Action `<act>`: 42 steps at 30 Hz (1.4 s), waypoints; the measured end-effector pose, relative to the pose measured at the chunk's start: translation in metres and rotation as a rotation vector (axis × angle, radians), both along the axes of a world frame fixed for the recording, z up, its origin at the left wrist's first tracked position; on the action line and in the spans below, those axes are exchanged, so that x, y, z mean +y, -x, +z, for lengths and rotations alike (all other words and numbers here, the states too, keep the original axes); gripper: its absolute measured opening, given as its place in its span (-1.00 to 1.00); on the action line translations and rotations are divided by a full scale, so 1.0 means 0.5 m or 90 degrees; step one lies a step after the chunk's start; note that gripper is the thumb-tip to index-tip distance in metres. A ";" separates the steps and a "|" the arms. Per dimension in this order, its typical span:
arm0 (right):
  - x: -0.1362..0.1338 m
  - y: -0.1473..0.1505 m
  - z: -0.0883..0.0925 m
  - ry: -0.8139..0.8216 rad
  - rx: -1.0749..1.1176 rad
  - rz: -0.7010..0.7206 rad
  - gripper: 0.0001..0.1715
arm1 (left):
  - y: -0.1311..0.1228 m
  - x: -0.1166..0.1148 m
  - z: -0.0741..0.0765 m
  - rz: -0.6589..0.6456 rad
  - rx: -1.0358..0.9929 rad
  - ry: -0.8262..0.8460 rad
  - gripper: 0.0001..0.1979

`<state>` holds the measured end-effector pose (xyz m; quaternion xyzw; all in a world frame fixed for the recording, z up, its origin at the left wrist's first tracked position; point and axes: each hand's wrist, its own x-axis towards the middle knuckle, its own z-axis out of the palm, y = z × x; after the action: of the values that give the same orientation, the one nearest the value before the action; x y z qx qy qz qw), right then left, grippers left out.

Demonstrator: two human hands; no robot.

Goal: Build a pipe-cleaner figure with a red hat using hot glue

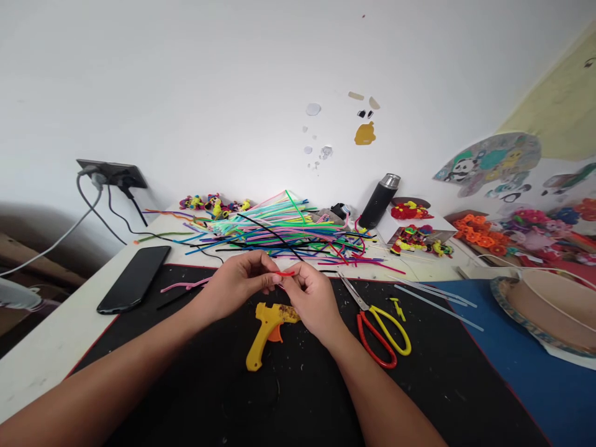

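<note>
My left hand (239, 278) and my right hand (310, 297) meet over a black mat (205, 385), fingers pinched together. Between their fingertips runs a short red pipe cleaner piece (285, 273), gripped by both hands. A yellow glue gun (266, 325) lies on the mat just below the hands. A pink pipe cleaner (184, 285) lies left of my left hand. Red and yellow handled scissors (379, 326) rest to the right of my right hand. A big heap of coloured pipe cleaners (279, 230) spreads behind the hands.
A black phone (135, 278) lies at the left on the white table. A dark flask (379, 200) stands behind the heap. Small coloured craft figures (419, 239) sit at the right. A wall socket (112, 174) holds plugs and cables. A tan hat (544, 304) lies on the blue surface.
</note>
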<state>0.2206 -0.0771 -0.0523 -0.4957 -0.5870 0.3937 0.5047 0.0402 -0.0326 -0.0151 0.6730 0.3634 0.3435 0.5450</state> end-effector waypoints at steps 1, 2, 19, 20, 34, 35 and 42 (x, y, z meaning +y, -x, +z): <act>-0.002 0.001 0.001 -0.010 -0.013 0.003 -0.73 | 0.000 0.001 0.003 -0.007 -0.003 0.022 -0.65; -0.003 0.003 0.003 -0.019 -0.027 0.008 -0.73 | 0.001 0.001 0.006 -0.011 -0.002 0.040 -0.64; -0.015 0.010 0.021 -0.042 -0.050 0.004 -0.73 | -0.007 -0.002 -0.009 0.003 -0.176 0.323 -0.62; -0.015 0.009 0.021 -0.038 -0.044 0.004 -0.73 | -0.007 -0.001 -0.010 0.001 -0.180 0.327 -0.61; -0.008 -0.002 0.024 -0.045 -0.042 -0.035 -0.70 | -0.005 -0.005 -0.004 0.037 -0.071 0.066 -0.71; -0.008 -0.002 0.023 -0.045 -0.046 -0.037 -0.70 | -0.005 -0.007 -0.002 0.040 -0.041 0.028 -0.71; -0.008 -0.002 0.025 -0.040 -0.053 -0.042 -0.72 | -0.008 -0.023 0.008 0.075 0.055 -0.094 -0.71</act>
<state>0.2216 -0.0814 -0.0399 -0.5147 -0.6026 0.3373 0.5081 0.0440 -0.0440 -0.0110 0.7031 0.3993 0.3710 0.4567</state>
